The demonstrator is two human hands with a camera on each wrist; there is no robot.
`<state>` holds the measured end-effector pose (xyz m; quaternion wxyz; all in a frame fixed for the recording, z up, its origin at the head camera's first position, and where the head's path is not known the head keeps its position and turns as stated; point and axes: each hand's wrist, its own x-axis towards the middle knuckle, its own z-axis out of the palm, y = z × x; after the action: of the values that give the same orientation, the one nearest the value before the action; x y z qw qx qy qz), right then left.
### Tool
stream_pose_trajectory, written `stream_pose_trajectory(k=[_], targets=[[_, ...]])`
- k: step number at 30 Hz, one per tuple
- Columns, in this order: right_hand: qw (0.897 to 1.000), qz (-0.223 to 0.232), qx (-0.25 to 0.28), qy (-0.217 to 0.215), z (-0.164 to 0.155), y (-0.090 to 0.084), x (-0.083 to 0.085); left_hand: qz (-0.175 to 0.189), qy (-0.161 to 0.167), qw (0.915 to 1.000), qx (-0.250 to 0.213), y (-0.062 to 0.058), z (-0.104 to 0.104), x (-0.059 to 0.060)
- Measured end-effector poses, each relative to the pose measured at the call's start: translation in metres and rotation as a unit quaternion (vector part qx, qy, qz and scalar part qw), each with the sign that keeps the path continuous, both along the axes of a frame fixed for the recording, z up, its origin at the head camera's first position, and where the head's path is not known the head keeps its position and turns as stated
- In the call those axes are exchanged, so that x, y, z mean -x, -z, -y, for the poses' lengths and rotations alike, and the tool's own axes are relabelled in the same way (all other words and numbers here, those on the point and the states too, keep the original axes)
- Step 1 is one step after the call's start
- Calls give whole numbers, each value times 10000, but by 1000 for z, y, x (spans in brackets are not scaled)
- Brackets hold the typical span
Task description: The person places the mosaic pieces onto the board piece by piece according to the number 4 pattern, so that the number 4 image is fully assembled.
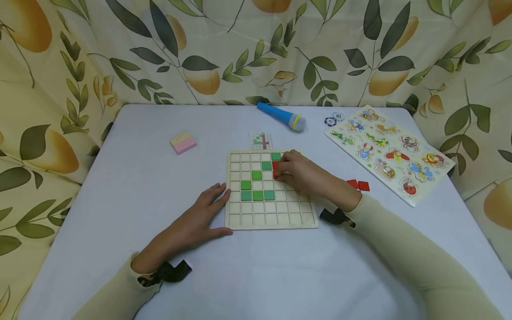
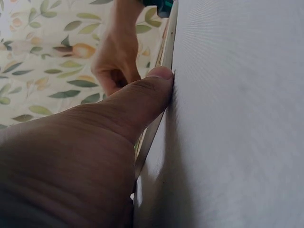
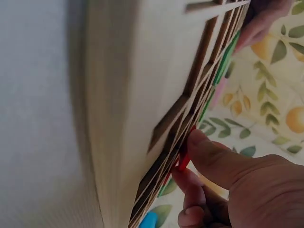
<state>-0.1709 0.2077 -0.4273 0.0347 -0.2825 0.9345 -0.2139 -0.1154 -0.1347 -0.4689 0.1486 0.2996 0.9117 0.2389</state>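
A wooden grid board point(image 1: 260, 219) lies on the white table, with several green square tiles point(image 1: 258, 195) set in its cells. Over the board's upper right part, my right hand point(image 1: 302, 173) pinches a red tile point(image 3: 184, 159) between thumb and fingertips, tilted against the grid. Another red tile point(image 1: 275, 165) sits just above it, partly covered by the fingers. My left hand point(image 1: 196, 218) lies along the board's left side, fingers extended, fingertips and thumb touching the edge. In the left wrist view, the thumb point(image 2: 142, 97) presses by the board's rim.
Two loose red tiles point(image 1: 363, 186) lie right of the board, partly behind the right wrist. Beyond the board are a small pattern card point(image 1: 261, 140) and a blue toy microphone point(image 1: 282, 116). A pink-and-yellow block point(image 1: 183, 143) stands left; an insect puzzle board point(image 1: 360, 144) and two chips point(image 1: 330, 122) lie right.
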Motion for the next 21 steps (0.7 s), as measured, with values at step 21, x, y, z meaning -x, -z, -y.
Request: stream_pose_trajectory(k=[21], targets=[[9783, -307, 1386, 1507, -58, -18, -78, 24, -73, 9999, -102, -2, -1, -3]])
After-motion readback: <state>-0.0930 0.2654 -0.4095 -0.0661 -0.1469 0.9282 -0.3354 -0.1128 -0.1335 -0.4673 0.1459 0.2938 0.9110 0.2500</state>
